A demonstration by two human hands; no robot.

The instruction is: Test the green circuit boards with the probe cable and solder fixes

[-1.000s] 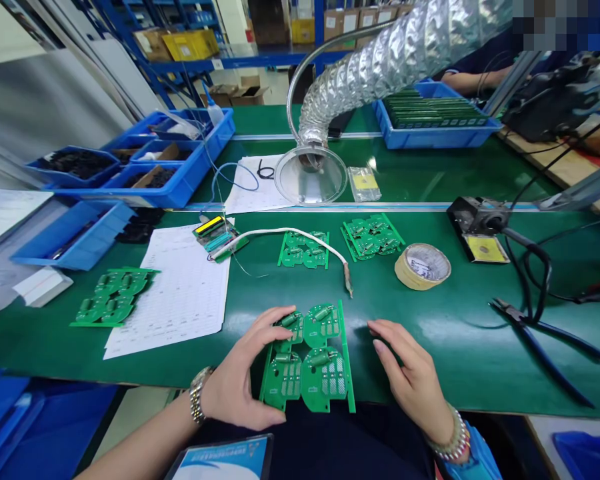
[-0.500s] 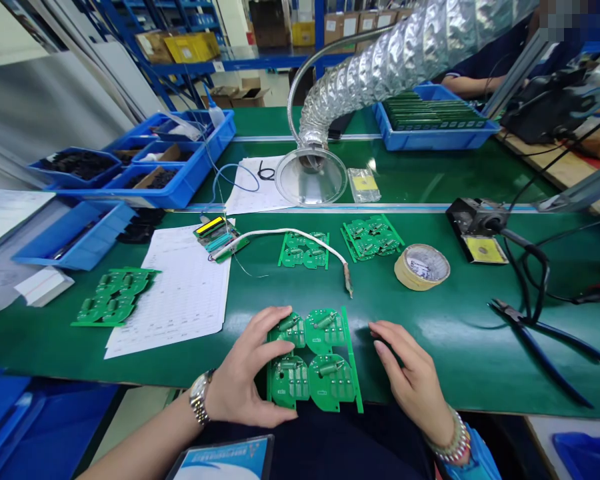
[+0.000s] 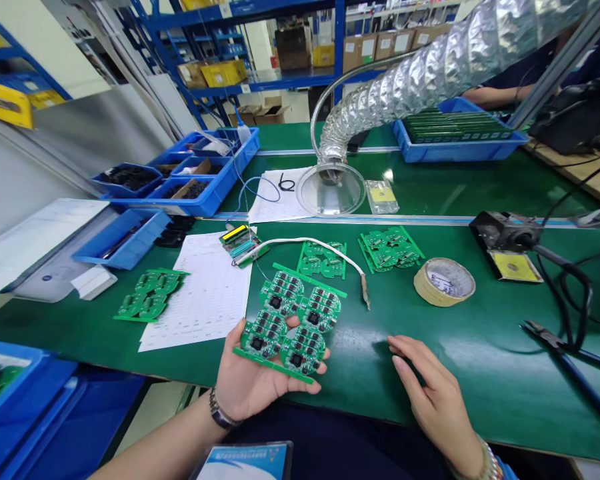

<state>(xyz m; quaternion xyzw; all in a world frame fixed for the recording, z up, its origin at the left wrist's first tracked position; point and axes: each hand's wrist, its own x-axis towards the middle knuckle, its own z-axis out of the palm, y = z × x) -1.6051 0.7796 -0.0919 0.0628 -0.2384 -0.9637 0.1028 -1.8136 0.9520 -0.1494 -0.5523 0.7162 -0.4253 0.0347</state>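
One board (image 3: 303, 341) tilts over the front edge of the desk (image 3: 370, 363), gripped from below by the curled left hand (image 3: 250, 385); the right hand (image 3: 433, 399), loosely bent, empty, is farther right along that edge.

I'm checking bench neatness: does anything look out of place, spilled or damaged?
Nothing looks spilled or plainly broken, including the held board in the left hand. Slightly untidy: further left, a loose board lies askew, partly over the printed sheets. Fine damage would be too small to tell.
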